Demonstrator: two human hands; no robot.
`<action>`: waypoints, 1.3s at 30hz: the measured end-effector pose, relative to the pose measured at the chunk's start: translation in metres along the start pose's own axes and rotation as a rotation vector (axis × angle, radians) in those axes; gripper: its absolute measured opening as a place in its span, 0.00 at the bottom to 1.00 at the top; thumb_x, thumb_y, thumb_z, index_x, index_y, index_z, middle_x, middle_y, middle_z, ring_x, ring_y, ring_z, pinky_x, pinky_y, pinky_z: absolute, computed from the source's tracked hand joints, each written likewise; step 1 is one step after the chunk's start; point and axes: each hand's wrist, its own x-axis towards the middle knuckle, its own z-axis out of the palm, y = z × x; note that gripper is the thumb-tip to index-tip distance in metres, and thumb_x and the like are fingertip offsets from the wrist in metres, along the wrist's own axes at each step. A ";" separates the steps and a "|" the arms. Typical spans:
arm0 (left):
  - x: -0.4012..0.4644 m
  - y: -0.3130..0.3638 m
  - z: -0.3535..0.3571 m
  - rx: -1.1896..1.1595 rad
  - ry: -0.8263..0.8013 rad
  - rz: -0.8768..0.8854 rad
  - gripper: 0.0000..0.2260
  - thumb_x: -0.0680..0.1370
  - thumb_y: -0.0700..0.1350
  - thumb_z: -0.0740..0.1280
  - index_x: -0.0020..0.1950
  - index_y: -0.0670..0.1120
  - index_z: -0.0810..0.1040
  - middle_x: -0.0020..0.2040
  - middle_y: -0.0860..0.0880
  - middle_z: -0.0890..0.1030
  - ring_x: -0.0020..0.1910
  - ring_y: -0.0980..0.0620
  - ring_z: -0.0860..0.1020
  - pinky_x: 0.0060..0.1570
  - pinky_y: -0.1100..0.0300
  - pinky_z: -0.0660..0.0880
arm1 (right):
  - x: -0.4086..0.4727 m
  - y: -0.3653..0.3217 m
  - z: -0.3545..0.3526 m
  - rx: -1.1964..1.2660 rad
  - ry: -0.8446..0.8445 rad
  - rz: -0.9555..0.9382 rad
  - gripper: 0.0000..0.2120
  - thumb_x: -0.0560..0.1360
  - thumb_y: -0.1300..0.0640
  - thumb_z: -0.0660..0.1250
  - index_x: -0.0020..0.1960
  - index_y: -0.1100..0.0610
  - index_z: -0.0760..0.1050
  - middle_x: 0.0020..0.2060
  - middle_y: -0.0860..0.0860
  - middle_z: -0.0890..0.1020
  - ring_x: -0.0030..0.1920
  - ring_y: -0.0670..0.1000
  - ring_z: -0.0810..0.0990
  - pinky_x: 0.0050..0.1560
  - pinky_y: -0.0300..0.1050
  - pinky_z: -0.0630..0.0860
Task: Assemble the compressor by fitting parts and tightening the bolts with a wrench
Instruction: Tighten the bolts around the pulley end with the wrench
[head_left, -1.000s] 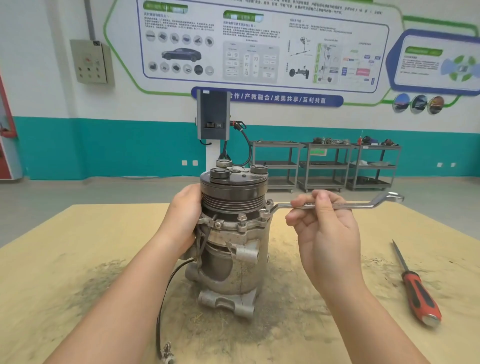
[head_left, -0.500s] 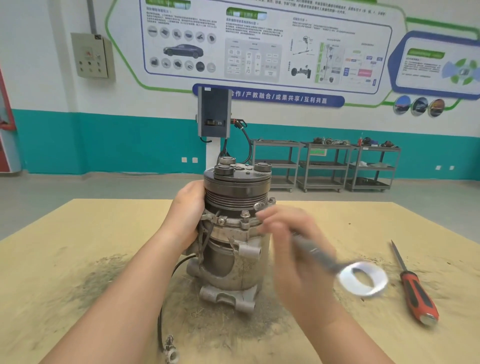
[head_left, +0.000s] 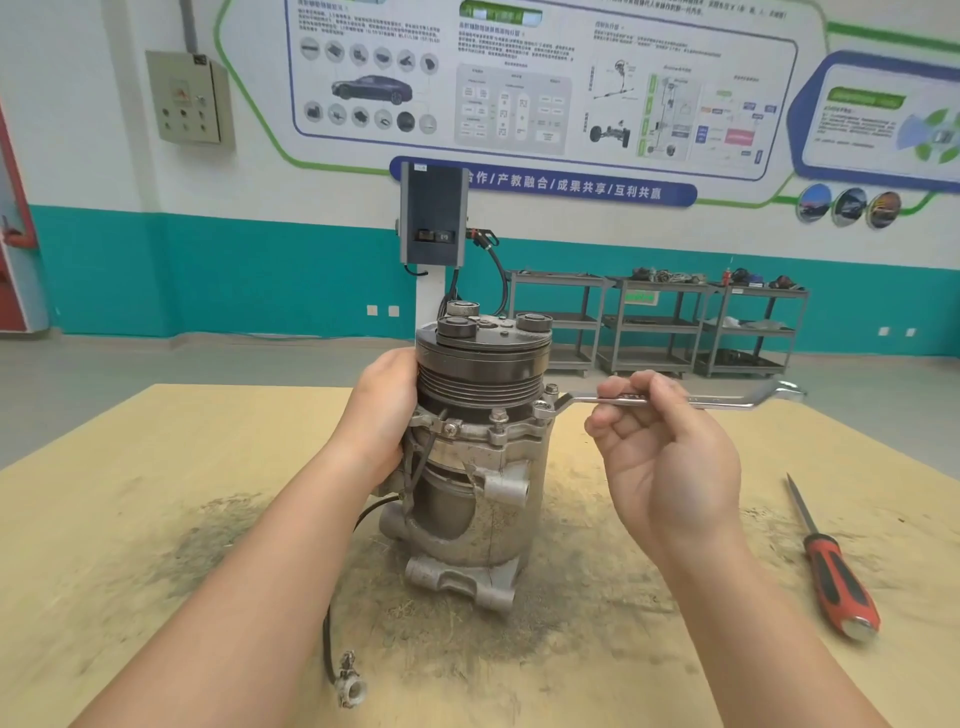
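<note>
A grey metal compressor (head_left: 478, 467) stands upright on the wooden table (head_left: 130, 493), its black grooved pulley on top. My left hand (head_left: 382, 415) grips its left side at the pulley and flange. My right hand (head_left: 660, 452) pinches the shaft of a silver ring wrench (head_left: 727, 401) that lies level. The wrench's near ring sits on a bolt (head_left: 544, 410) at the right of the flange. Two more bolts show on the flange's front.
A red and black screwdriver (head_left: 831, 566) lies on the table at the right. A black cable with a metal connector (head_left: 349, 686) trails from the compressor toward the front edge. Dark dirt stains the wood around the compressor. Metal shelf carts (head_left: 660, 327) stand by the far wall.
Half a second ago my right hand swung the wrench down and toward me, off the bolt. Now the wrench is level again with its ring on the right flange bolt. My left hand stayed put.
</note>
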 end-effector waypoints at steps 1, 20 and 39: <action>0.000 0.000 0.000 0.004 0.002 -0.001 0.15 0.82 0.47 0.58 0.40 0.49 0.78 0.32 0.53 0.83 0.42 0.51 0.79 0.38 0.57 0.71 | -0.004 0.003 0.001 -0.104 -0.014 -0.103 0.13 0.83 0.62 0.53 0.44 0.60 0.72 0.34 0.53 0.81 0.31 0.50 0.78 0.36 0.41 0.78; 0.000 0.000 -0.002 0.004 0.009 -0.036 0.17 0.81 0.47 0.60 0.35 0.49 0.80 0.36 0.49 0.85 0.43 0.48 0.81 0.44 0.51 0.74 | -0.008 -0.007 0.010 0.005 0.025 -0.102 0.07 0.82 0.67 0.52 0.52 0.57 0.65 0.31 0.54 0.81 0.28 0.49 0.78 0.34 0.39 0.76; -0.002 -0.001 -0.002 -0.013 -0.014 -0.010 0.22 0.79 0.46 0.61 0.27 0.54 0.82 0.32 0.51 0.83 0.39 0.49 0.80 0.41 0.53 0.73 | -0.034 0.024 0.015 -0.763 -0.397 -0.639 0.07 0.76 0.56 0.66 0.52 0.51 0.70 0.42 0.47 0.81 0.39 0.46 0.82 0.37 0.45 0.81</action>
